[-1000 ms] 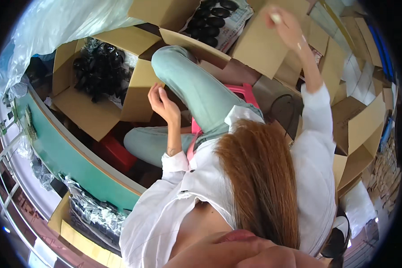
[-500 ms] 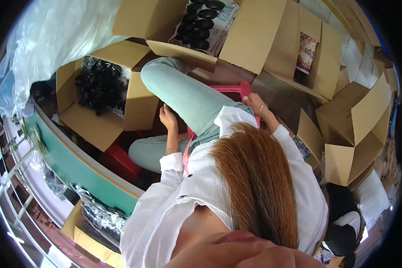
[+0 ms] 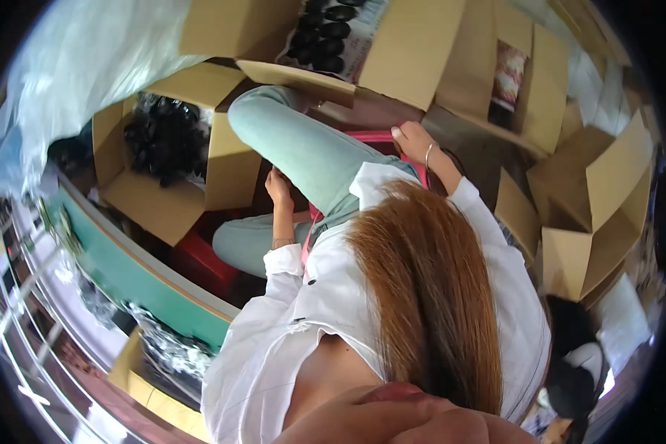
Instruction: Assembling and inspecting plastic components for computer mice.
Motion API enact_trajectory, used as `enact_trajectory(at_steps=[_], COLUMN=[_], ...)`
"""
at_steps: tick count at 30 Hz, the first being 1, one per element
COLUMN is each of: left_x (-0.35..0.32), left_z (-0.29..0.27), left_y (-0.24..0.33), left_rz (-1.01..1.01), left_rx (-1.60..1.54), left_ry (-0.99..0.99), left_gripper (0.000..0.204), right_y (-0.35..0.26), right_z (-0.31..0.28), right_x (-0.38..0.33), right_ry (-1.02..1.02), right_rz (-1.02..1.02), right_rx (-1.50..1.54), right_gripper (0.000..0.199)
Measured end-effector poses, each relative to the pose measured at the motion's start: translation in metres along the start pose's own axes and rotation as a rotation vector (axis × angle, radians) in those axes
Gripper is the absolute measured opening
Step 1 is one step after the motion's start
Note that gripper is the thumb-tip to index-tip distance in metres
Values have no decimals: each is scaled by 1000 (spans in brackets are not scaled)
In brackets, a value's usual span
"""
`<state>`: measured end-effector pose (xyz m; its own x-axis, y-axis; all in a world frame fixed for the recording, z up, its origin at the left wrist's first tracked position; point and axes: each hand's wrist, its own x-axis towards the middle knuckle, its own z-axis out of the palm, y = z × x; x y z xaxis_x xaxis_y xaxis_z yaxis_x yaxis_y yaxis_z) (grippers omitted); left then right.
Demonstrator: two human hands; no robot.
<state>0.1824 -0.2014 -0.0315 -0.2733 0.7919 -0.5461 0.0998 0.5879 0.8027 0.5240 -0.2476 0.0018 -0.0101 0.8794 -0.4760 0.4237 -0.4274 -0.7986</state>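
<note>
A seated person's left hand (image 3: 279,190) hangs beside an open carton (image 3: 154,213) of black pieces (image 3: 164,140), upper left; the right hand (image 3: 416,139) hovers near a pink stool (image 3: 374,136), upper centre. Neither grip's state can be told.

From my end, the bench (image 3: 137,263) runs along the left, with a carton of bags (image 3: 152,407) beside its near end and a carton of loose pieces (image 3: 152,211) to the right of its far part. Far ahead I have a carton (image 3: 407,55) with rows of rounded pieces (image 3: 322,37) on a sheet (image 3: 360,33), and right of it another carton (image 3: 545,89) with a packet (image 3: 508,78) inside. An open carton (image 3: 562,259) stands nearer on the right, while the stool (image 3: 370,136) shows just right of the seated person's leg (image 3: 303,144).
</note>
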Motion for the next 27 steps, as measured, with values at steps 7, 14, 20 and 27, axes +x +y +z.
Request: enact_trajectory(at_steps=[7, 14, 20, 27], left_x=[-82, -160, -157, -140], left_z=[10, -18, -47, -140], left_y=[133, 200, 208, 210], left_rz=[365, 459, 742, 849], left_rx=[-129, -125, -384, -728], left_ry=[-42, -402, -270, -193], left_gripper=[16, 15, 12, 28], right_y=[-139, -241, -280, -374], right_z=[-3, 49, 84, 156], right_x=[-10, -22, -25, -32], right_ry=[-102, -123, -137, -276], right_rz=[-326, -878, -834, -911], right_rx=[5, 96, 190, 149], right_gripper=[41, 33, 35, 38])
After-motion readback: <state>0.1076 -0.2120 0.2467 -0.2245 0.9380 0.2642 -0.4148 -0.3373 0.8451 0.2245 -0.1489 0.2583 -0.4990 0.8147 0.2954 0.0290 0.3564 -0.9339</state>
